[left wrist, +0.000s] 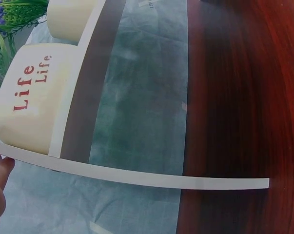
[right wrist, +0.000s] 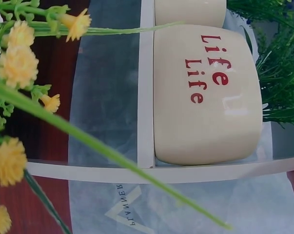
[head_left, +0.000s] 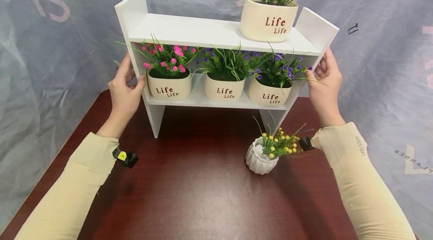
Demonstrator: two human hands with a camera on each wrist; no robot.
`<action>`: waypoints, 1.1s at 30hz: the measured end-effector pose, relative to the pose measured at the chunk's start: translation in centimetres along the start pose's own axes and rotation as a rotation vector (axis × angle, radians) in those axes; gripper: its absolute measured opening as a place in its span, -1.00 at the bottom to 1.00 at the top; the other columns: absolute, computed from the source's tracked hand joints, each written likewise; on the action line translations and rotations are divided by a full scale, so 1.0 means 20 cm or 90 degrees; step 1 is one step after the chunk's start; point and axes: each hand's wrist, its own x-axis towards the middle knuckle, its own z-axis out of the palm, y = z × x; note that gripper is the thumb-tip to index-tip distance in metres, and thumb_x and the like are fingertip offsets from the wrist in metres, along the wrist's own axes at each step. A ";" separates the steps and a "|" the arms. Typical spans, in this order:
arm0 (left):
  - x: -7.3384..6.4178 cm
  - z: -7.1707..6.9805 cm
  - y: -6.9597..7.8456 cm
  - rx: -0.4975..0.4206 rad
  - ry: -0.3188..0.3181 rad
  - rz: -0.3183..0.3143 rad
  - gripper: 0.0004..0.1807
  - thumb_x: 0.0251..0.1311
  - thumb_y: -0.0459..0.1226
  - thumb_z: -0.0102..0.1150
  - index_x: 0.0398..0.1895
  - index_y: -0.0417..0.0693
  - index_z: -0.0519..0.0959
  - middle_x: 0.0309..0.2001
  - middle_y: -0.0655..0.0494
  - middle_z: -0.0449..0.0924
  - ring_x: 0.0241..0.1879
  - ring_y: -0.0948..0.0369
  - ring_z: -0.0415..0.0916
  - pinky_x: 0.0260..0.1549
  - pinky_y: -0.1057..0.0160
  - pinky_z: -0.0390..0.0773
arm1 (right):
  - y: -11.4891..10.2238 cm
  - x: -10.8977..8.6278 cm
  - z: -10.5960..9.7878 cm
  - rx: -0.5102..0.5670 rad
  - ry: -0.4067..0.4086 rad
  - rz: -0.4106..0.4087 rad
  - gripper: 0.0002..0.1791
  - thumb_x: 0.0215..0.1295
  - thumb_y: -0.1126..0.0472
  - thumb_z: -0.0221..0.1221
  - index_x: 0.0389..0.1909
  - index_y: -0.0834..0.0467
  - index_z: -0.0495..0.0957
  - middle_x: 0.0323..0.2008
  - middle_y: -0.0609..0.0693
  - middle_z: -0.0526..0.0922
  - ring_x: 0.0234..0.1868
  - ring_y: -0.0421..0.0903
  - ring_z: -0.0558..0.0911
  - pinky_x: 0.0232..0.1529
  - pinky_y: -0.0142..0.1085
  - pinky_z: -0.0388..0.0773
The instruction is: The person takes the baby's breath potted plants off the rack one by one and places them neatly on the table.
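Note:
A white two-tier shelf [head_left: 193, 27] stands on the table, loaded with potted flowers. My left hand [head_left: 123, 87] holds its left side panel, thumb at the front edge; in the left wrist view, fingertips [left wrist: 4, 168] press the panel's outer face. On the opposite side, my right hand [head_left: 326, 85] holds the right panel with the thumb near the front edge and the other fingers behind. The lower tier carries a pink-flowered pot [head_left: 170, 87] and two purple-flowered pots, one in the middle [head_left: 224, 88] and one at right [head_left: 270, 95]. A larger cream pot [head_left: 257, 20] with tall greenery sits on top, right of centre.
A small white ribbed pot [head_left: 260, 161] with yellow flowers stands on the dark red table [head_left: 196, 195], in front of the shelf's right leg and close to the right wrist camera. Grey printed fabric [head_left: 81, 44] hangs behind and beside the table.

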 end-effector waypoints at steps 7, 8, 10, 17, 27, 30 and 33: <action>0.00 -0.01 0.01 -0.024 -0.012 -0.016 -0.30 0.24 -0.43 0.11 0.45 0.16 0.27 0.33 0.14 0.44 0.13 0.18 0.58 -0.26 0.68 0.53 | 0.01 0.00 0.00 0.012 -0.004 -0.002 -0.17 0.16 0.63 -0.03 0.42 -0.07 0.28 0.33 0.10 0.45 0.28 -0.04 0.51 -0.11 -0.57 0.56; 0.00 -0.01 0.01 -0.031 -0.017 -0.018 -0.30 0.24 -0.43 0.11 0.45 0.16 0.26 0.34 0.14 0.43 0.14 0.21 0.57 -0.25 0.68 0.53 | 0.01 0.00 0.00 0.016 -0.004 0.000 -0.17 0.17 0.63 -0.03 0.42 -0.08 0.28 0.33 0.10 0.45 0.28 -0.04 0.51 -0.11 -0.57 0.56; 0.00 -0.02 0.01 -0.050 -0.028 -0.022 -0.28 0.24 -0.45 0.07 0.46 0.16 0.24 0.35 0.13 0.41 0.14 0.27 0.56 -0.27 0.68 0.53 | 0.01 0.00 0.00 0.019 -0.004 0.003 -0.17 0.17 0.63 -0.03 0.41 -0.08 0.28 0.33 0.10 0.45 0.28 -0.04 0.51 -0.11 -0.57 0.56; 0.04 -0.05 0.06 -0.168 0.067 -0.033 -0.19 0.08 -0.59 -0.24 0.48 0.01 0.19 0.35 0.05 0.41 0.27 0.17 0.45 -0.19 0.48 0.52 | 0.02 0.00 0.00 0.041 -0.002 0.006 -0.17 0.15 0.64 -0.04 0.41 -0.07 0.29 0.32 0.11 0.45 0.25 -0.05 0.54 -0.11 -0.56 0.57; 0.12 -0.03 0.42 -0.244 0.231 0.038 -0.34 0.11 -0.54 -0.25 0.39 -0.34 0.26 0.32 -0.04 0.43 0.31 0.24 0.35 0.28 0.24 0.34 | 0.02 0.00 -0.01 0.049 -0.001 0.006 -0.16 0.13 0.65 -0.06 0.41 -0.07 0.30 0.32 0.12 0.46 0.21 -0.10 0.57 -0.13 -0.56 0.57; 0.13 -0.01 0.54 -0.250 0.244 0.064 -0.35 0.09 -0.55 -0.25 0.35 -0.39 0.28 0.31 -0.08 0.45 0.32 0.27 0.34 0.33 0.30 0.28 | 0.02 0.00 0.00 0.049 -0.001 0.009 -0.15 0.14 0.65 -0.06 0.41 -0.07 0.29 0.32 0.11 0.45 0.22 -0.09 0.56 -0.12 -0.56 0.57; 0.15 0.01 0.63 -0.248 0.242 0.074 -0.38 0.09 -0.57 -0.23 0.32 -0.41 0.31 0.29 -0.07 0.46 0.32 0.30 0.35 0.35 0.38 0.25 | 0.02 0.00 0.00 0.051 -0.002 0.007 -0.15 0.13 0.65 -0.06 0.41 -0.07 0.29 0.33 0.12 0.45 0.23 -0.08 0.56 -0.11 -0.57 0.57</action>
